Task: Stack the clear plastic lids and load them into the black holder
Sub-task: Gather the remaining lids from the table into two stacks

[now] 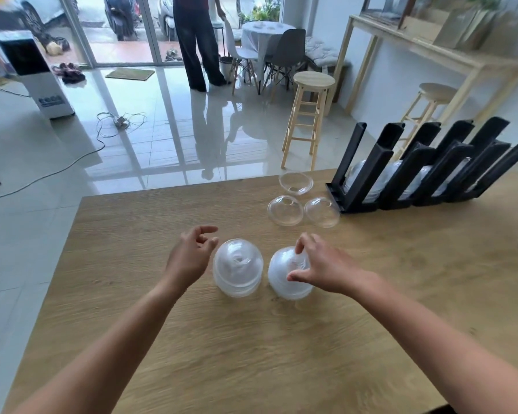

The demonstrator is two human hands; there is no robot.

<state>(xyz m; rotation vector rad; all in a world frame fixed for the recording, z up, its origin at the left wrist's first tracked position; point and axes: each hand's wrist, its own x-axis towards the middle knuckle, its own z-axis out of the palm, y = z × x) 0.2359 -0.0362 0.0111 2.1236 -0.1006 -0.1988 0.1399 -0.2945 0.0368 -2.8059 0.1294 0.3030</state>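
Lids in holder (425, 174) barely visible; right fingers (301, 245) grip stack (287, 273), left hand (192, 255) released.

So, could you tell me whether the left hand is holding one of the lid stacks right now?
No, the left hand is open and hovers beside the left lid stack without gripping it, while the right hand touches the other stack.

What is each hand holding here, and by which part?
Right hand: fingertips pinch the top of the right lid stack, thumb against its side. Left hand holds nothing; it is open beside the left lid stack.
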